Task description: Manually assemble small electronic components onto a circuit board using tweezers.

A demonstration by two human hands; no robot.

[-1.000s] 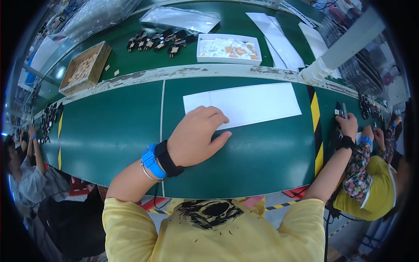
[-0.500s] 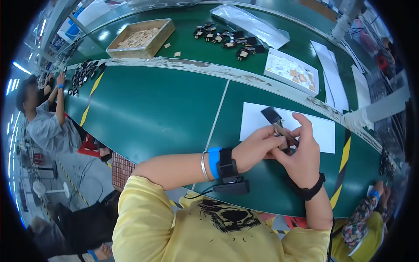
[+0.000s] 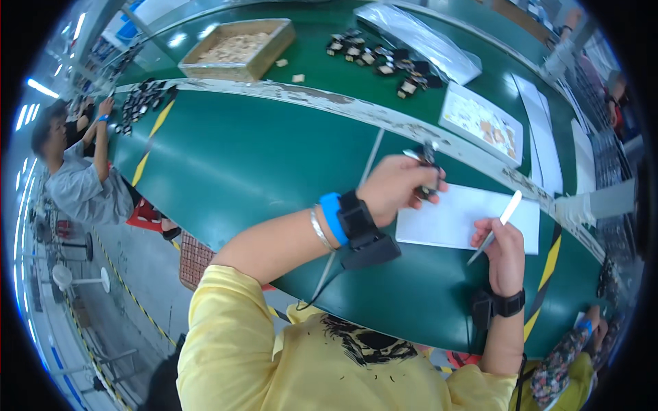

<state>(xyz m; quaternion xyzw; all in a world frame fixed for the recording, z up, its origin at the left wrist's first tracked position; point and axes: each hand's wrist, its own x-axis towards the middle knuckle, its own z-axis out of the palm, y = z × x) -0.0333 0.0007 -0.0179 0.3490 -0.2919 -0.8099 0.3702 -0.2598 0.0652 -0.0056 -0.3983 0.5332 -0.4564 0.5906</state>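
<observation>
My left hand point(image 3: 396, 185) is raised above the left end of a white paper sheet point(image 3: 445, 219), its fingers closed on a small black part point(image 3: 428, 171) with a shiny end. Motion blurs that part, and the fingers cover some of it. Over the sheet's right end, my right hand point(image 3: 507, 255) grips a slim pale tool point(image 3: 510, 208); one end points up and away, and the thin end slants down toward the green tabletop. The two hands are well apart.
Beyond the worn ledge point(image 3: 329, 97) lie several black parts point(image 3: 384, 60), a clear plastic bag point(image 3: 425, 38), a wooden box of small tan pieces point(image 3: 264, 58) and a white tray of scraps point(image 3: 449, 113). Co-workers sit at left and lower right. Striped tape point(image 3: 545, 277) crosses the table.
My hands were together over the sheet and have separated. The left has moved away and a little left with the black part; the right now shows the pale tool, lower and to the right.
</observation>
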